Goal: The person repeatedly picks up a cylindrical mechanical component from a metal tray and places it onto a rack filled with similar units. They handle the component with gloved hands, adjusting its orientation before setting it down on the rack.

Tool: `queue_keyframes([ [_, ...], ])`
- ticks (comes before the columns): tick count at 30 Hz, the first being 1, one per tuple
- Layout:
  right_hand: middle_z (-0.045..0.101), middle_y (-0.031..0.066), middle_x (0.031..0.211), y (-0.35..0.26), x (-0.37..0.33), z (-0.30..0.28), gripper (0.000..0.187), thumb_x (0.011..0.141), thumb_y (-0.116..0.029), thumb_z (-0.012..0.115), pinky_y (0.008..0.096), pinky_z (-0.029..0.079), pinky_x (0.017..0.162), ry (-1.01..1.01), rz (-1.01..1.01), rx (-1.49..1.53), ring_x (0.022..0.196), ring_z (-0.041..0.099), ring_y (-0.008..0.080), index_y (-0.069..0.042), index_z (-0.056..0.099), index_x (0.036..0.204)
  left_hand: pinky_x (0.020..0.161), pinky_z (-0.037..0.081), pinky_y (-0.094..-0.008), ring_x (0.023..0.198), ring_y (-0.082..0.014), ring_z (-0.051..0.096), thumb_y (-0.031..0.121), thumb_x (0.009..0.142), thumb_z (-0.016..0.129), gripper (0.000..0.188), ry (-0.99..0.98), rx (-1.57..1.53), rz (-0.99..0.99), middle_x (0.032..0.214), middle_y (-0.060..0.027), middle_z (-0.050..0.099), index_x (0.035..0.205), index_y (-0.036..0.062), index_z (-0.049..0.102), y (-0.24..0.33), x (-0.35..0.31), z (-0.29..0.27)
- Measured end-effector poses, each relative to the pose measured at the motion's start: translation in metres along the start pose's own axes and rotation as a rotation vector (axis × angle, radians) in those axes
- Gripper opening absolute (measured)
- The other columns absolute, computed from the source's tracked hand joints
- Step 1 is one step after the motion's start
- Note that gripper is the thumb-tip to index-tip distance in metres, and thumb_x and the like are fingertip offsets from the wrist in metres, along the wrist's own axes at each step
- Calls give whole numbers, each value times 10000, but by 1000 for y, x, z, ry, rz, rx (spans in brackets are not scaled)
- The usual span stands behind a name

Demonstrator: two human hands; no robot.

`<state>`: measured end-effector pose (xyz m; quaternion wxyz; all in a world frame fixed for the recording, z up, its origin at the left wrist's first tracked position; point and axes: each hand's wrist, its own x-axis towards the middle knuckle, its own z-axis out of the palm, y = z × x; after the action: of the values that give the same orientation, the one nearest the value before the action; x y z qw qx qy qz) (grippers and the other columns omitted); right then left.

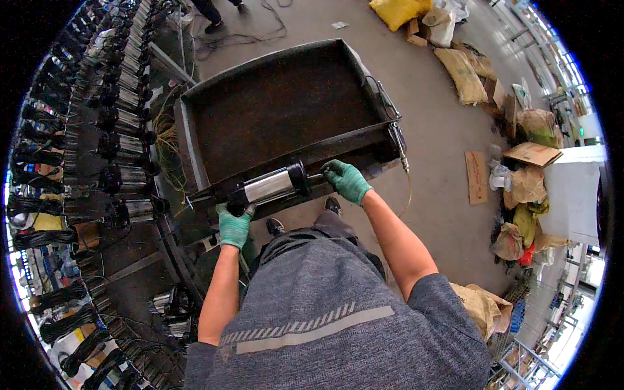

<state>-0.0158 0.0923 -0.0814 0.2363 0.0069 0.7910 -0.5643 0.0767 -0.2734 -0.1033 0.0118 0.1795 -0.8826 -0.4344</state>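
Note:
A motor (270, 186) with a shiny silver cylindrical body and black end caps lies on its side along the near edge of a dark metal tank (185, 140). My left hand (234, 227), in a green glove, grips its left black end from the near side. At the other end a thin shaft (316, 176) sticks out to the right. My right hand (350, 182), also gloved in green, is closed around the shaft's tip; the fingers partly hide whatever else is there.
Rows of similar silver motors (125, 144) with black cable coils stand at my left. A metal fitting with a hose (403, 159) hangs at the tank's right corner. Sacks (461, 76) and cardboard (476, 177) lie on the right. A person's legs (211, 13) show at the top.

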Motion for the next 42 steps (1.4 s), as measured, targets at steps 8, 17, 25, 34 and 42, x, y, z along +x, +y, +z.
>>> queue_keyframes([
  [8, 728, 189, 1074, 14, 29, 0, 302, 1031, -295, 539, 473, 529, 828, 17, 92, -251, 946, 688, 361, -51, 687, 1132, 988, 489, -376, 1096, -280, 623, 265, 772, 904, 735, -72, -76, -113, 1216, -165, 649, 1304, -34, 493, 12, 1, -4],
  [17, 670, 275, 1031, 13, 32, 20, 347, 1060, -342, 471, 543, 504, 797, 203, 49, -416, 965, 621, 497, -25, 610, 1068, 993, 489, -400, 1098, -309, 626, 313, 764, 901, 721, -55, -53, -66, 1214, -182, 648, 1282, -18, 525, 4, 0, -2],
  [25, 681, 87, 869, -2, 23, -25, 376, 1043, -404, 583, 341, 497, 555, -277, 315, 283, 723, 654, 171, -33, 619, 1097, 889, 537, -401, 959, -282, 671, 308, 740, 916, 678, -8, -42, -84, 1051, -146, 687, 1213, 15, 528, 38, -7, -9],
  [34, 555, 12, 656, -16, 23, -15, 447, 1049, -507, 527, 309, 365, 435, -200, 421, 262, 505, 509, 151, -92, 668, 965, 948, 518, -420, 1052, -309, 653, 307, 757, 906, 706, -23, -104, -51, 1168, -177, 658, 1253, 4, 505, 13, -4, 0],
  [42, 537, -45, 732, -36, 5, 2, 290, 1072, -452, 482, 247, 340, 411, -73, 366, 660, 536, 469, 96, -230, 640, 1171, 941, 517, -415, 1038, -302, 663, 297, 762, 904, 678, -35, -33, -115, 1143, -165, 676, 1240, 13, 517, 39, -9, -11],
])
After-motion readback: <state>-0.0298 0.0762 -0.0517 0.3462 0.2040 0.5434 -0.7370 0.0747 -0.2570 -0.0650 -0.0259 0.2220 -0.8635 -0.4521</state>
